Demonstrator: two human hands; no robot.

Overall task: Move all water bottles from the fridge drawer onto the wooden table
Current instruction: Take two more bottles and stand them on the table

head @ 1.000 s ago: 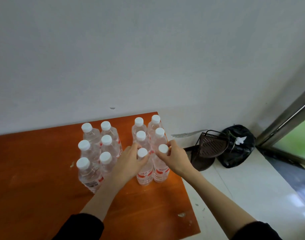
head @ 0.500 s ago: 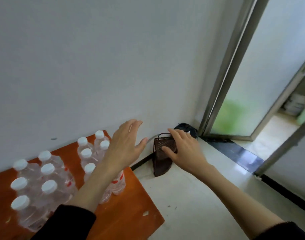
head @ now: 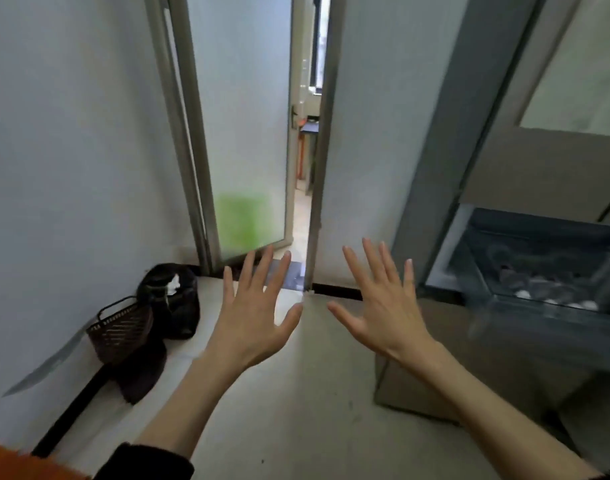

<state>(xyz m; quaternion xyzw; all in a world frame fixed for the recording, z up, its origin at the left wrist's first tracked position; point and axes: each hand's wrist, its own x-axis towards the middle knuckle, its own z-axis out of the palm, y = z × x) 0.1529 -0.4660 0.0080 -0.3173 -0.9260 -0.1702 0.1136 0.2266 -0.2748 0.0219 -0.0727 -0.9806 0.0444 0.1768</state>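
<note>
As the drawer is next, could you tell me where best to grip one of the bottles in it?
Probably from above, round the neck just under a white cap: inside the open fridge drawer only the caps show clearly, blurred, and the drawer's walls hide their sides. Both hands are free.

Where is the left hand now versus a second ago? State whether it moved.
Yes. The left hand left the bottles on the table and now hovers open over the floor, right of the basket.
</note>
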